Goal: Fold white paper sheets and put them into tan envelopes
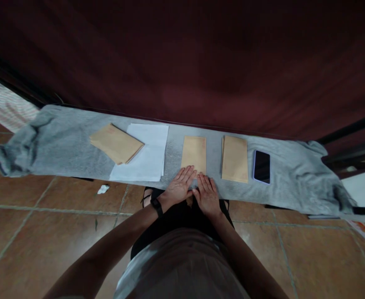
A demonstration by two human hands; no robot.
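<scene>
A brown paper envelope (194,152) lies flat in front of me, with small red print near its upper right corner. On its lower end rests my left hand (180,185), palm down, fingers stretched out, a dark band on the wrist. Beside it, my right hand (206,194) is also flat, its fingertips on the lower right part of the envelope. Both hands hide the envelope's near edge. To the right sits a stack of brown envelopes (235,159). Another stack of envelopes (117,143) lies askew at the left, partly over white paper sheets (149,155).
A grey cloth (67,145) covers the long narrow bench. A smartphone (261,167) lies right of the right-hand stack. Behind the bench hangs a dark red curtain (195,74). A crumpled white scrap (103,189) is on the tiled floor (76,232).
</scene>
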